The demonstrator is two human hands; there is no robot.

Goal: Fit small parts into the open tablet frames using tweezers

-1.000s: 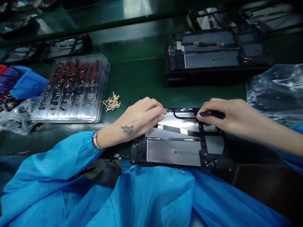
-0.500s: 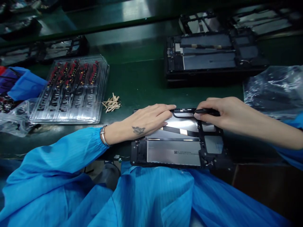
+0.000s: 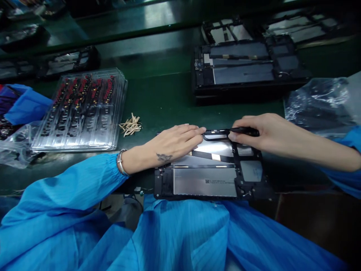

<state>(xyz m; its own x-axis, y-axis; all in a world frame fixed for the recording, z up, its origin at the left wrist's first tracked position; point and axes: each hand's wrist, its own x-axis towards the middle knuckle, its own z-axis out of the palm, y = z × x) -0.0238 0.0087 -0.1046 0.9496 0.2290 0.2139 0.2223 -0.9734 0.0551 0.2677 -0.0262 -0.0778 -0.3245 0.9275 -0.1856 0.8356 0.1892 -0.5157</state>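
In front of me lies an opened tablet chassis, a black frame around silvery panels with dark ribbon cables across it. My left hand rests on its upper left part, fingers stretched out flat, fingertips at the top edge. Between the thumb and fingers of my right hand is a slim black tool, pinched near the top edge, right of the left fingertips. Its tip is too small to make out, so its exact kind does not show. The left palm hides part of the chassis.
Left of the chassis are stacked clear plastic trays of small parts, a pile of tan strips and a blue bin. Further back stands a stack of similar chassis. Clear plastic wrap lies at right.
The whole view has shifted slightly, with most things appearing a little further left. Both hands keep nearly the same places on the chassis, and the black tool stays in my right hand.
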